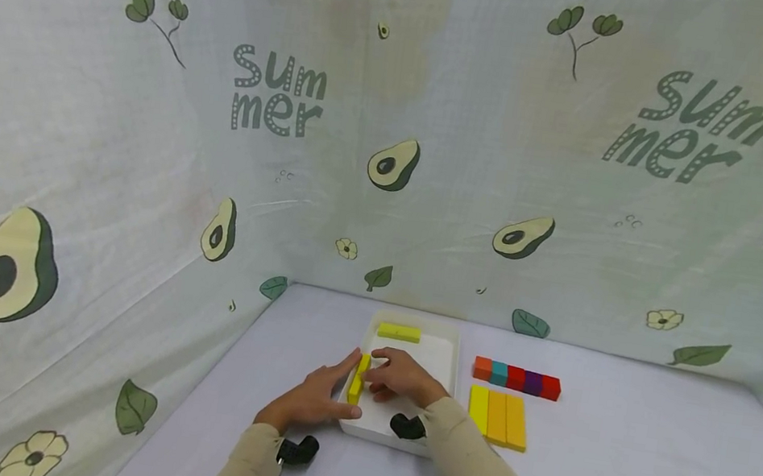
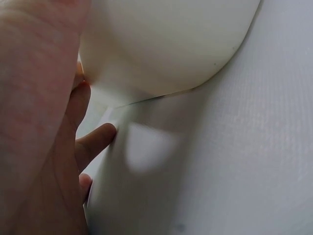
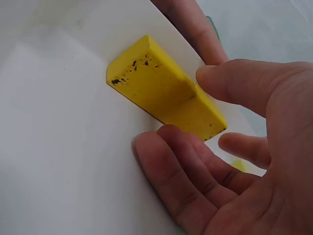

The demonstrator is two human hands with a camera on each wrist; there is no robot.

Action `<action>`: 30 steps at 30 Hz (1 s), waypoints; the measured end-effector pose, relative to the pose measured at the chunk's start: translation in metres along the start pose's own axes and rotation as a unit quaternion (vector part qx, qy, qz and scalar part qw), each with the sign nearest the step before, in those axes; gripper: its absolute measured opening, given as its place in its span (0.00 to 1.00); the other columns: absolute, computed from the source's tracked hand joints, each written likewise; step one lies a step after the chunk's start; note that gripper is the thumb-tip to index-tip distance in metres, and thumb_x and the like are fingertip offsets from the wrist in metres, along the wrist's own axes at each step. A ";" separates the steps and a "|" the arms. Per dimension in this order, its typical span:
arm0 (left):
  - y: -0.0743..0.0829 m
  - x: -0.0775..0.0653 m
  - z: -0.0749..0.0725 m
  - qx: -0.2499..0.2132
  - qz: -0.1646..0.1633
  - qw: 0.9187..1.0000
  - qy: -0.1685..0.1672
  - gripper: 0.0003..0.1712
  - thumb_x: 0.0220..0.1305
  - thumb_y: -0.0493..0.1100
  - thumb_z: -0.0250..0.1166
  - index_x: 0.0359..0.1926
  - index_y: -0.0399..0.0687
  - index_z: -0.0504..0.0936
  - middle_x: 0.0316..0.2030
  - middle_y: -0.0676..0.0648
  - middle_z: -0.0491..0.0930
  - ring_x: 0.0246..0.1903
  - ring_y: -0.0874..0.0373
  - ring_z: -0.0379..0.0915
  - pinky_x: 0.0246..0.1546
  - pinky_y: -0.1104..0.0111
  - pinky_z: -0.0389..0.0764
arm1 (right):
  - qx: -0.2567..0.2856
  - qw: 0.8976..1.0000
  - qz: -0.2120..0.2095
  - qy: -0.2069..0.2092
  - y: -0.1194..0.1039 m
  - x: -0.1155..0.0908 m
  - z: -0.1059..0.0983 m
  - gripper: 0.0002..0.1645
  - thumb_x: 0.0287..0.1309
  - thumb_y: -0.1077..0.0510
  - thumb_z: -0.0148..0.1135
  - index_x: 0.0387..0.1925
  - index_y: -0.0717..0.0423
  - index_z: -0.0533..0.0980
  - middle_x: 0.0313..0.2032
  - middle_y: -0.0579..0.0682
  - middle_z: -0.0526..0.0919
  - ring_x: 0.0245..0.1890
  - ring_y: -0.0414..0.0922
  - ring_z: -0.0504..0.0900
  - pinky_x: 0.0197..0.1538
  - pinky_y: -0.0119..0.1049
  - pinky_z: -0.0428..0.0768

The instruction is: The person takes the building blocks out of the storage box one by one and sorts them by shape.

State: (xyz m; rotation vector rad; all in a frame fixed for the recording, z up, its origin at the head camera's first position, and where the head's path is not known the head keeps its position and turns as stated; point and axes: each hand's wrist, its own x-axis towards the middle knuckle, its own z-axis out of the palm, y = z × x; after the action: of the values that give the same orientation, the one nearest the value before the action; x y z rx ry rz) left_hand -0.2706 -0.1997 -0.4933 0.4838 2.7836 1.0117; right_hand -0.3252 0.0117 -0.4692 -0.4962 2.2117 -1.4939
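Note:
A yellow block [image 3: 156, 88] with dark specks stands on its narrow side along the left wall of a white tray [image 1: 390, 438]. One fingertip of my right hand [image 1: 402, 375] touches its upper edge. The other fingers of that hand bend loosely beside it, spread wide of the block. My left hand [image 1: 310, 400] rests against the tray's left side, its fingers fairly straight and its thumb over the near corner. In the left wrist view, some fingers [image 2: 95, 142] lie outside the tray wall. Another yellow block [image 1: 400, 332] lies at the tray's far end.
Right of the tray is a row of coloured cubes [image 1: 516, 377]: orange, teal, red and purple. Nearer me, one yellow and two orange-yellow blocks [image 1: 498, 419] lie side by side. A patterned cloth [image 1: 457, 118] hangs behind the white table [image 1: 636, 461] and along its left.

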 end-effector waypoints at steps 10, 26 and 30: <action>-0.002 0.001 0.001 -0.007 0.013 1.000 -0.002 0.61 0.56 0.69 0.69 0.81 0.61 0.45 0.78 0.51 0.50 0.74 0.35 0.47 0.66 0.32 0.52 | -0.047 0.999 -0.003 0.024 0.002 0.004 0.004 0.34 0.63 0.48 0.69 0.64 0.63 0.71 0.33 0.55 0.82 0.25 0.45 0.84 0.33 0.38 0.86; -0.002 -0.001 -0.003 0.002 0.005 1.000 -0.001 0.61 0.55 0.70 0.69 0.81 0.65 0.45 0.78 0.52 0.49 0.74 0.33 0.46 0.65 0.31 0.51 | -0.013 1.000 -0.024 -0.012 0.004 0.005 0.001 0.37 0.63 0.56 0.68 0.69 0.64 0.66 0.38 0.56 0.82 0.31 0.48 0.85 0.37 0.40 0.87; -0.002 -0.001 -0.003 0.002 0.012 1.000 0.000 0.61 0.56 0.69 0.69 0.81 0.65 0.44 0.78 0.52 0.49 0.73 0.36 0.48 0.66 0.33 0.54 | 0.002 0.999 -0.019 -0.031 0.002 0.003 -0.004 0.37 0.63 0.58 0.67 0.70 0.61 0.65 0.38 0.56 0.82 0.31 0.48 0.84 0.39 0.41 0.87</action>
State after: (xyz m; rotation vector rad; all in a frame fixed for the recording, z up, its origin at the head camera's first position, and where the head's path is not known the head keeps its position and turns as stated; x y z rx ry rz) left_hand -0.2707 -0.2036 -0.4924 0.5201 2.7867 1.0099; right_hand -0.3299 0.0137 -0.4704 -0.5773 2.1636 -1.4817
